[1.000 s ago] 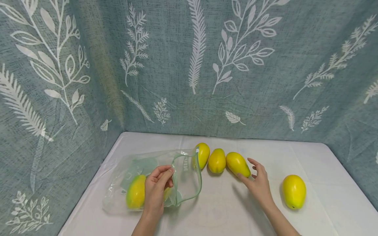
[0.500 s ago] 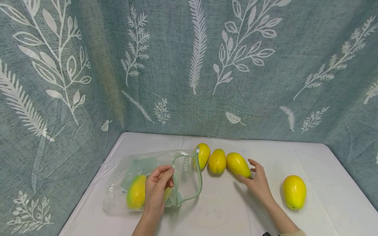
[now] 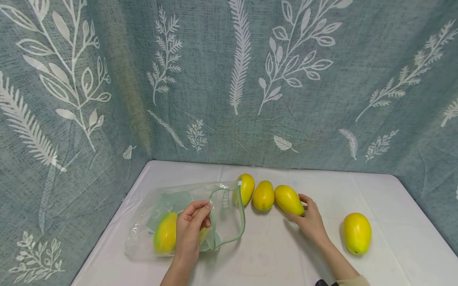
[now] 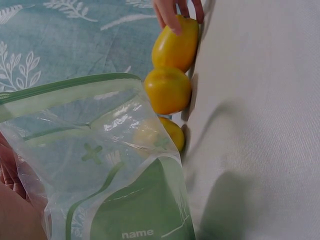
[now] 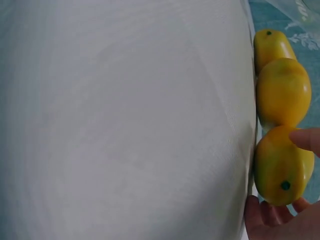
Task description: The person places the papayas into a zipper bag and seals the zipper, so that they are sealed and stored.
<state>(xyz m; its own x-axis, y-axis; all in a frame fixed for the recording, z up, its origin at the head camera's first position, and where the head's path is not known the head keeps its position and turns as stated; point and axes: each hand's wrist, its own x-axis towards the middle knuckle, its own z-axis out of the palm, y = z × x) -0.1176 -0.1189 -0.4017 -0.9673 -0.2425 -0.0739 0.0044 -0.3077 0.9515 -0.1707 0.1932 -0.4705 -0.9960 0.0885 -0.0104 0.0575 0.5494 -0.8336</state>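
Observation:
My left hand [image 3: 189, 232] pinches the rim of a clear zip bag [image 3: 227, 216] with green edging, lying on its side with its mouth held open to the right. Inside the bag sits a yellow-green mango [image 3: 165, 234]; more yellow shows partly behind my left hand. My right hand [image 3: 310, 220] grips the lower right end of a yellow mango [image 3: 288, 199], its thumb on one side and fingers on the other. In the right wrist view, the thumb and fingertips straddle that mango [image 5: 282, 167]. It still rests on the table.
Left of the gripped mango stand a middle mango [image 3: 263, 196] and another mango [image 3: 247, 186], partly behind the bag's mouth. One more mango [image 3: 357, 233] lies apart on the right. A patterned curtain [image 3: 214, 79] hangs behind the white table [image 3: 257, 254].
My right hand has moved slightly left, and its fingers have closed in around the end of the right-hand mango of the row. My left hand and the bag stay put.

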